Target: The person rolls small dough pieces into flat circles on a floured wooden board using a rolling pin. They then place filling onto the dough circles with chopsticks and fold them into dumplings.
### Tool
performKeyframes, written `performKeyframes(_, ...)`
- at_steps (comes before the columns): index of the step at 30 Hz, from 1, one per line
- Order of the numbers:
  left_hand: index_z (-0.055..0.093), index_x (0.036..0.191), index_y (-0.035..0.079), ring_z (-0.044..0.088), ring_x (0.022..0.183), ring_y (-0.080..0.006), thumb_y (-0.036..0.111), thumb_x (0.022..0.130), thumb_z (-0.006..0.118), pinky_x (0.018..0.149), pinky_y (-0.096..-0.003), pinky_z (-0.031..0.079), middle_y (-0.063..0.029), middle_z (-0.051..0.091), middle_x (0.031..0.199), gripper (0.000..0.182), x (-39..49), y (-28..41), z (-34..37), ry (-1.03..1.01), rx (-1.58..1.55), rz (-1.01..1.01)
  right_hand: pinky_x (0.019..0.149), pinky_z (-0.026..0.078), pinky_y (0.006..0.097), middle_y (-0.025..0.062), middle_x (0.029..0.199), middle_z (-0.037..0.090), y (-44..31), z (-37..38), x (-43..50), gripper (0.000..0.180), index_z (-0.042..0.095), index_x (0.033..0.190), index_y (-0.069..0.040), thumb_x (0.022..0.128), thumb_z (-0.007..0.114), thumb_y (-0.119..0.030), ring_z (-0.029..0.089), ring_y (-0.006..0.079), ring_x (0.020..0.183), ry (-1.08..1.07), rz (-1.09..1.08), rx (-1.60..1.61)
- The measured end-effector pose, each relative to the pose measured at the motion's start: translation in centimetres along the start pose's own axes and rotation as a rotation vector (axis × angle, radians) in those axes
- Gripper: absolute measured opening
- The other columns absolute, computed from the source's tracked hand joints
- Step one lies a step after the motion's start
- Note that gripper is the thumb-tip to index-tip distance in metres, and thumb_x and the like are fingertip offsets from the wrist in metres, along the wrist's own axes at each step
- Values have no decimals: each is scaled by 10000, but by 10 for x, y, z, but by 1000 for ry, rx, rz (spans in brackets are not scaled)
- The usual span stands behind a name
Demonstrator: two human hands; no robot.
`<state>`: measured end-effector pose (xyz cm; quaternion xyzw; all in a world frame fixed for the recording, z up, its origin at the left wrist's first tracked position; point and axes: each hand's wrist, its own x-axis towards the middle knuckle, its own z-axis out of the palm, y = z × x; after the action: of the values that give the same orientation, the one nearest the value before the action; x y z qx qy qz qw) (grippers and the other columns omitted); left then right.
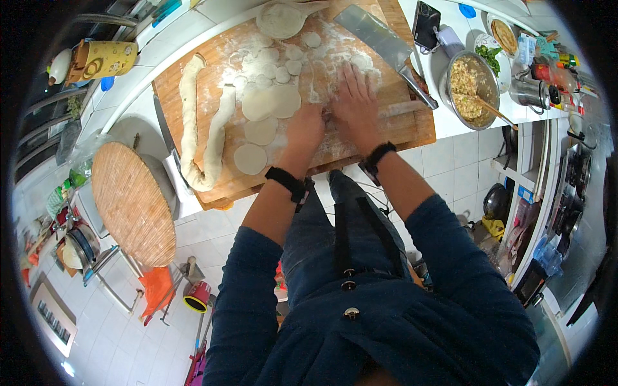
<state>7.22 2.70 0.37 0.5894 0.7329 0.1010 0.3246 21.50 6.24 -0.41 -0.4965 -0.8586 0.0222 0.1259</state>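
My left hand (307, 126) is curled low over a floured wooden board (405, 130); whatever lies under its fingers is hidden. Close beside it, my right hand (356, 103) lies palm down with its fingers stretched out. A pale rod, likely a rolling pin (398, 108), shows to the right of that hand; whether the palm rests on it cannot be seen. Left of my hands are rolled dough wrappers (250, 159), some overlapping. Small flattened dough pieces (283, 74) lie farther back. A long rope of dough (189, 116) bends in a U at the left.
A cleaver (374, 38) lies across the board's back right. Beyond it are a black phone (426, 24), a metal bowl of filling (466, 87) with a wooden utensil, and a plate of greens (490, 55). A flour-filled ladle (280, 19) sits at the back. Left stands a round woven tray (133, 202).
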Motion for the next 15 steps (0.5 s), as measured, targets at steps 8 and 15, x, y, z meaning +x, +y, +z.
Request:
performKeyframes(8,643,974,32,587,949,-378,204,811,627,814,-466,466,-207,632,948,238,-1,-13,-8,65,-142,50,1127,206,499,162,1472,350,-12,-33,-35,547,364,1395,-10,919,487,-250,295,313,1381,-149,112,138)
performKeyframes(15,657,945,30,597,914,-385,209,803,648,796,-467,470,-192,643,935,229,10,-5,-11,8,-7,22,1124,213,500,165,1457,370,-10,-18,24,547,379,1379,7,908,517,-235,312,328,1369,66,24,110)
